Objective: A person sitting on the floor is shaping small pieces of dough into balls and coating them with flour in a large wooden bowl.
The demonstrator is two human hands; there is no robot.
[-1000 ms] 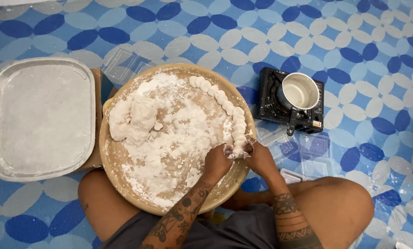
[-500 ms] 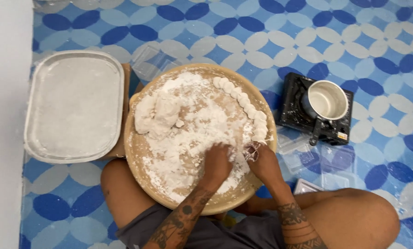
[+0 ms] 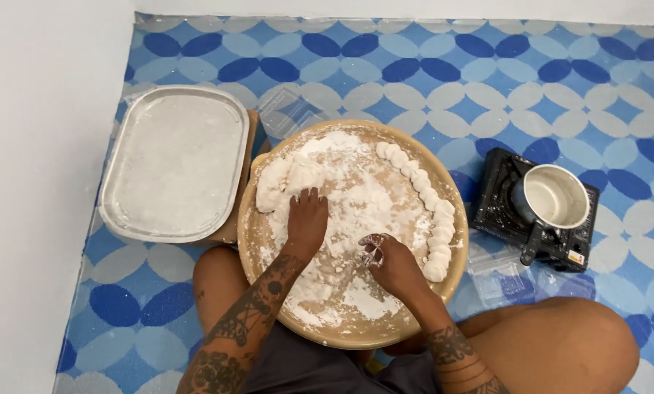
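Observation:
A round wooden board [image 3: 385,337] dusted with white flour lies between my knees. My left hand [image 3: 306,219] rests flat on the flour, fingertips touching a lump of white dough [image 3: 282,179] at the board's upper left. My right hand [image 3: 391,263] is at the board's middle, fingers pinched around a small floury bit that I cannot make out. A curved row of several small dough pieces [image 3: 428,201] runs along the board's right rim.
A floured metal tray [image 3: 174,164] sits to the left on a wooden block, close to the white wall [image 3: 35,182]. On the right, a small black stove [image 3: 502,190] carries a metal pot [image 3: 555,197]. Clear plastic wraps [image 3: 496,276] lie on the blue patterned floor.
My left hand has moved from the board's lower right up to the dough lump at the upper left. My right hand has shifted from the rim toward the middle. The view panned left.

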